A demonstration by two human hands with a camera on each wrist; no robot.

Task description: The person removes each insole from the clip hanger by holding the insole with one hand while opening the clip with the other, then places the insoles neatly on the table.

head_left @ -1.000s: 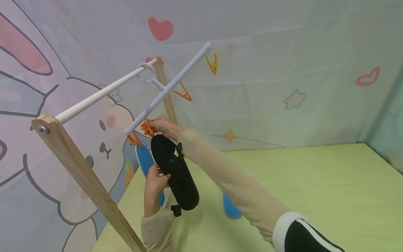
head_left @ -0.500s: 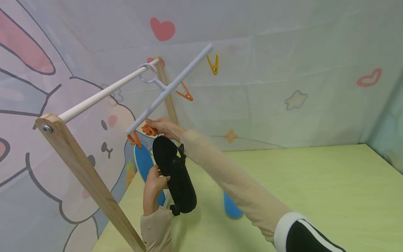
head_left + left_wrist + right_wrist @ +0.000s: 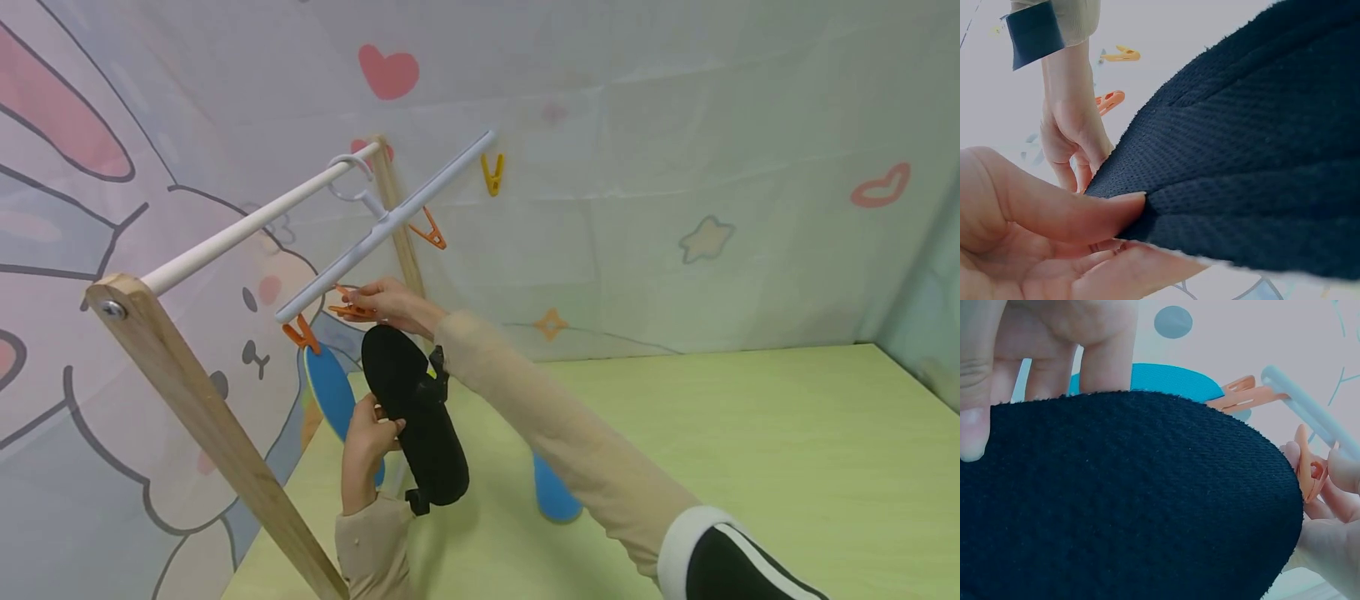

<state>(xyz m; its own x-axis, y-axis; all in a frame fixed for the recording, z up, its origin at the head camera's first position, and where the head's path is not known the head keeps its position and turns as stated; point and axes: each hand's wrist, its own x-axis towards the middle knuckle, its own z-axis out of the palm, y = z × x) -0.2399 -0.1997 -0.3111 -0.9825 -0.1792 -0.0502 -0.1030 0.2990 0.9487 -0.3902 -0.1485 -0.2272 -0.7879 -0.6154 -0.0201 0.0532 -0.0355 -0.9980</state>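
Note:
My left hand (image 3: 369, 446) pinches a black insole (image 3: 437, 462) along its left edge, thumb on top and fingers beneath in the left wrist view. The insole is raised above the table, toe end up. Above it, my right hand (image 3: 401, 304) pinches an orange clip (image 3: 352, 312) near the lower end of a white clip hanger (image 3: 382, 229). In the right wrist view that clip (image 3: 1313, 469) lies beside the insole's rounded end; whether it touches is unclear. Just left, another orange clip (image 3: 302, 335) holds a hanging blue insole (image 3: 330, 387).
The hanger hooks over a white rail (image 3: 247, 221) on a wooden stand (image 3: 202, 417) at left. A further orange clip (image 3: 430, 231) and a yellow clip (image 3: 492, 175) dangle from the hanger. Partly behind the right sleeve, a blue insole (image 3: 555, 492) lies on the green table (image 3: 712, 433).
The hanger's near end has swung left, carrying the blue insole, while its far end has dropped. The clip in my right hand has turned. Both hands have barely moved.

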